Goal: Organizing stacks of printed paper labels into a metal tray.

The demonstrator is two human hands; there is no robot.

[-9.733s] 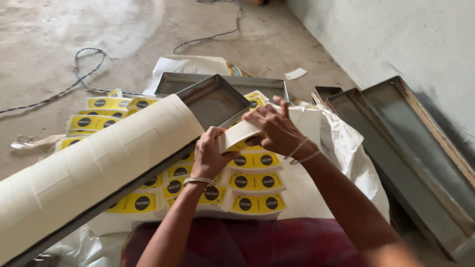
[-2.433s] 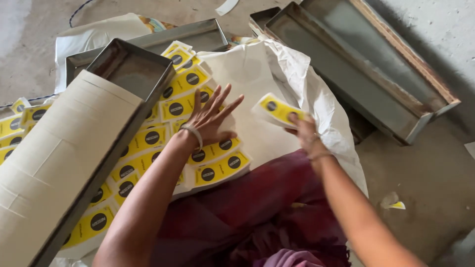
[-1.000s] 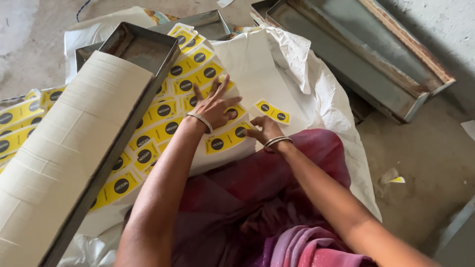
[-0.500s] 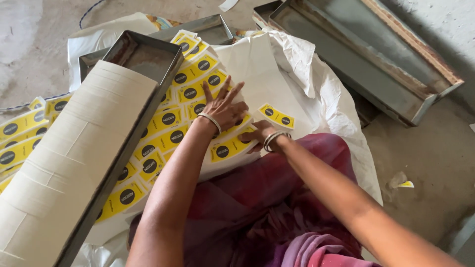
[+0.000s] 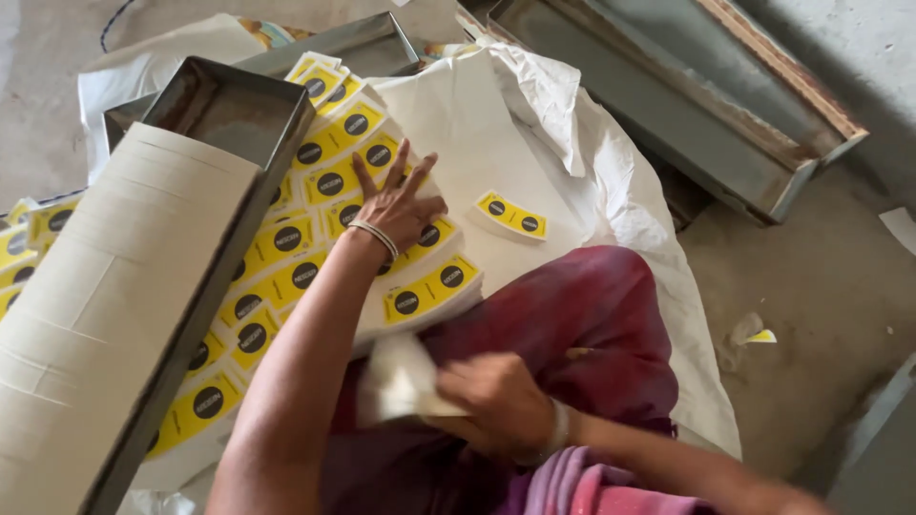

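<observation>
From the head view, my left hand (image 5: 399, 205) lies flat with its fingers (image 5: 412, 172) spread wide, pressing on the sheets of yellow labels (image 5: 336, 181) with black round marks; it grips nothing, only rests palm-down on the stack; a thin bangle (image 5: 374, 236) sits at that wrist. My right hand (image 5: 496, 401) is lower, over my maroon-clothed lap (image 5: 592, 305); its fingers are curled round a pale, blurred sheet (image 5: 401, 381), and I cannot tell what kind of sheet it is. One loose yellow label strip (image 5: 512, 216) lies apart on the white sack (image 5: 496, 114), to the right of my left hand; another label sheet (image 5: 431, 289) lies just below that hand, its edge at my lap. Along the left runs a long grey metal tray (image 5: 229, 105) with a pale taped cardboard sheet (image 5: 105, 286) lying over it; more metal trays (image 5: 668, 86) sit at the upper right on the concrete floor (image 5: 821, 277).
</observation>
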